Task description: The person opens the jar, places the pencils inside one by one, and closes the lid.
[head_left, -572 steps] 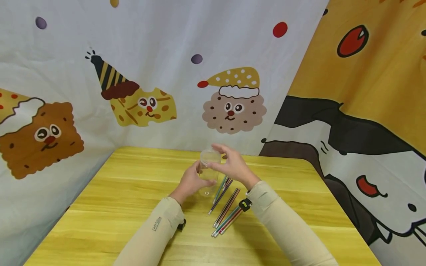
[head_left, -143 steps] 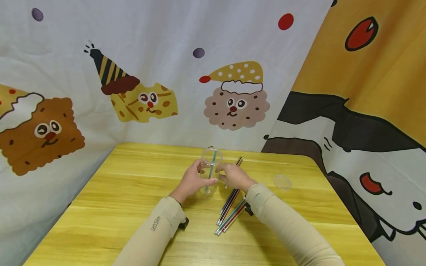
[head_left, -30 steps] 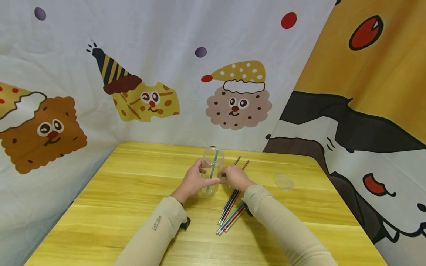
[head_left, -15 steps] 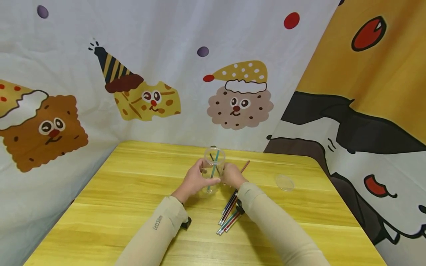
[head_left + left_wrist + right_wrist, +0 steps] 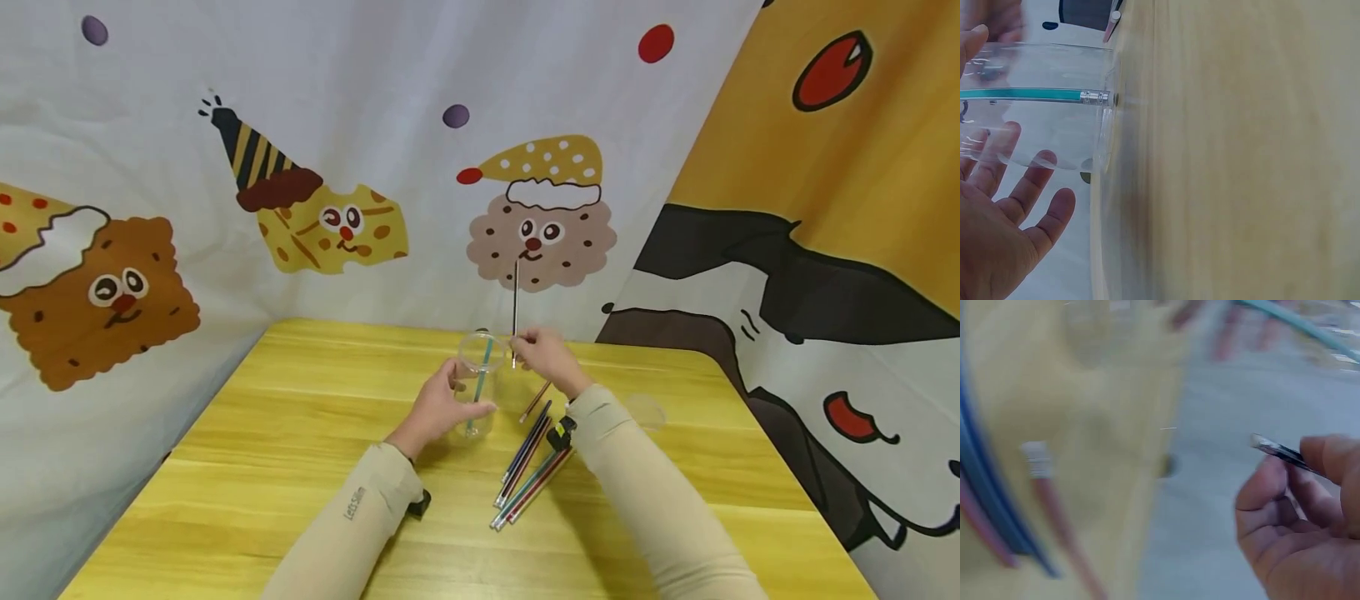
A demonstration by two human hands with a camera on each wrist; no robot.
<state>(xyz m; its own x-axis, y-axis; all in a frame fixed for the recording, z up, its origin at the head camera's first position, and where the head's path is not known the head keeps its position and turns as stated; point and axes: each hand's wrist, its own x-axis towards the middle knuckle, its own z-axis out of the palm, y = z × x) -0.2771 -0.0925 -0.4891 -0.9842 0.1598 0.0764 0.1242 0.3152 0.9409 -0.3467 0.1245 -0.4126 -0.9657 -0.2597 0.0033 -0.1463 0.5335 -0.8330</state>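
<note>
My left hand (image 5: 442, 410) holds a clear plastic jar (image 5: 1054, 65) upright on the table, thumb on the near side. Inside the jar leans one teal pencil (image 5: 480, 383), its eraser end at the bottom, as the left wrist view shows. My right hand (image 5: 551, 360) is just right of the jar's rim and pinches a dark pencil (image 5: 516, 300) between thumb and fingers. That pencil stands nearly vertical, silver eraser end down, level with the rim and outside the jar. In the right wrist view its eraser end (image 5: 1263, 442) pokes out past the fingertips.
Several pencils (image 5: 525, 454) lie in a loose bunch on the wooden table (image 5: 300, 400), below my right wrist. A single reddish-brown pencil (image 5: 534, 403) lies apart, nearer the jar. The round clear lid (image 5: 648, 412) lies farther right, partly behind my right sleeve. A printed curtain (image 5: 375, 167) hangs behind.
My right hand has picked up the dark pencil, raised it from low beside the jar to rim height and turned it upright. The left hand stays on the jar. Earlier, the lid came off.
</note>
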